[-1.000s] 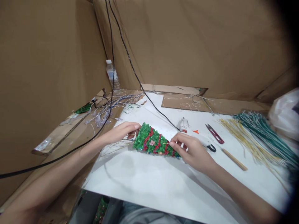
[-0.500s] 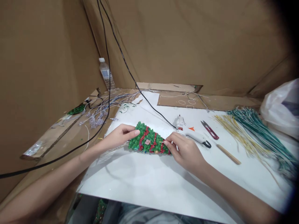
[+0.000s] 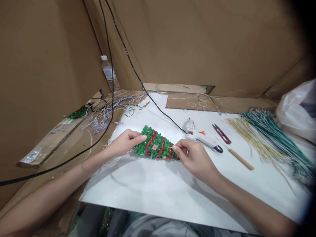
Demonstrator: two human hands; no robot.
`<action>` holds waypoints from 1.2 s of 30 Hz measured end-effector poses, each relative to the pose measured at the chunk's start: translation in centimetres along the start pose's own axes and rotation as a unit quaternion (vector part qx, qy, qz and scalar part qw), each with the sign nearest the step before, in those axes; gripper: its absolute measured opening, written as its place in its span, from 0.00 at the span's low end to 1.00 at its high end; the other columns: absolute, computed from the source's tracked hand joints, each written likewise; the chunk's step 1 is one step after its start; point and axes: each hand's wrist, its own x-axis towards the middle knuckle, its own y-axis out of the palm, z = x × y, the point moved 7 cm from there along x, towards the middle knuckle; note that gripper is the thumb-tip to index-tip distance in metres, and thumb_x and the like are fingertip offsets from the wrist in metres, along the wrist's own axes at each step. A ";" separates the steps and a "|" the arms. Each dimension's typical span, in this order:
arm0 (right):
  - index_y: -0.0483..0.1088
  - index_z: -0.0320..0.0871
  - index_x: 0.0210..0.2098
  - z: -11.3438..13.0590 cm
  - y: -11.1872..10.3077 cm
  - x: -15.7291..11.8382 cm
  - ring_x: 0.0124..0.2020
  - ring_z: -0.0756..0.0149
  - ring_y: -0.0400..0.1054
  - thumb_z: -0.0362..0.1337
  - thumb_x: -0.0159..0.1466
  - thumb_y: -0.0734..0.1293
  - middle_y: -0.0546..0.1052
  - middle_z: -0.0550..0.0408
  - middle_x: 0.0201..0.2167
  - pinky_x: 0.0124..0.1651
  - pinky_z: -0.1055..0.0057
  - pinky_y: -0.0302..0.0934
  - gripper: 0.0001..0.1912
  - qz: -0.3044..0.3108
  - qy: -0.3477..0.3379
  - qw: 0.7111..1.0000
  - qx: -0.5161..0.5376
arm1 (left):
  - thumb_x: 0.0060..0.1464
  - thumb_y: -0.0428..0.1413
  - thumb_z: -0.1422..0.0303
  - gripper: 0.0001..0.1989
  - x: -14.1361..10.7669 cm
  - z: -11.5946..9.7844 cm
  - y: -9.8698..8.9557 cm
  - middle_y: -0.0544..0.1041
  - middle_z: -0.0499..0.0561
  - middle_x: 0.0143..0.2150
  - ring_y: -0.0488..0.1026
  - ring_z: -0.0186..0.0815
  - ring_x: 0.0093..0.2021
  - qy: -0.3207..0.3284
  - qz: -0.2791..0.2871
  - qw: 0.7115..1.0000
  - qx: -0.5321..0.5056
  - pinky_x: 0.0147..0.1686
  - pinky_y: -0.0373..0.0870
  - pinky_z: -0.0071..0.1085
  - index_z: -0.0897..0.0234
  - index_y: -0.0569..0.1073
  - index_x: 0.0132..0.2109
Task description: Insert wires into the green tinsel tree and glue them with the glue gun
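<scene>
Right fingers: thumb and forefinger (image 3: 175, 148) pinch closed on a thin yellow-tipped wire (image 3: 170, 147), with the other fingers curled loosely beneath.
Left fingers: slightly curved and together, tips (image 3: 142, 138) lying on the sequined surface, gripping the piece's left edge.
Right hand: (image 3: 195, 160) palm down, wrist low, arm reaching in from the near right.
Left hand: (image 3: 125, 142) angled inward, arm stretched across from the near left.
Held thing: a green tree-shaped sequined piece (image 3: 154, 144) with red bands lies flat on the desk (image 3: 153, 194), between both hands and touching both, its tip pointing right.
Just beyond: a white glue gun (image 3: 190, 126) stands far of the right hand; a white-handled tool with a black loop (image 3: 208, 142) lies beside it.
Farther right: red thread snips (image 3: 221, 134), a wooden stick (image 3: 241, 159), bundles of yellow wires (image 3: 249, 136) and green wires (image 3: 271, 131), and a plastic bag (image 3: 296, 112).
Far left: a tangle of beaded wires (image 3: 98, 126) and a water bottle (image 3: 108, 72) against a cardboard wall (image 3: 44, 65).
Change: the right fingers still pinch the wire; the left fingertips now lie farther onto the piece, and the hands sit closer together.
</scene>
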 end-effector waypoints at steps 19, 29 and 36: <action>0.68 0.43 0.22 -0.5 -0.7 -0.1 0.18 0.71 0.56 0.45 0.59 0.63 0.67 0.59 0.16 0.23 0.72 0.49 0.14 0.024 0.053 0.998 0.034 | 0.56 0.49 0.53 0.25 -0.1 -0.5 -0.1 0.48 0.42 0.20 0.45 0.26 0.21 0.018 -0.007 1.000 -0.007 0.21 0.43 0.26 0.63 0.52 0.20; 0.61 0.42 0.21 -0.5 0.8 -0.2 0.20 0.73 0.51 0.47 0.61 0.60 0.60 0.60 0.17 0.23 0.73 0.45 0.18 0.064 0.051 0.982 0.172 | 0.56 0.48 0.52 0.25 0.0 -0.3 0.0 0.48 0.42 0.21 0.46 0.26 0.22 0.009 -0.003 1.000 -0.002 0.22 0.43 0.26 0.63 0.52 0.20; 0.57 0.43 0.18 -0.9 1.1 0.2 0.19 0.75 0.47 0.43 0.57 0.63 0.56 0.62 0.16 0.22 0.74 0.40 0.17 0.070 0.087 0.976 0.189 | 0.56 0.48 0.51 0.25 -0.2 0.0 -0.1 0.48 0.42 0.21 0.46 0.26 0.22 -0.009 -0.002 1.000 0.014 0.22 0.42 0.27 0.63 0.53 0.21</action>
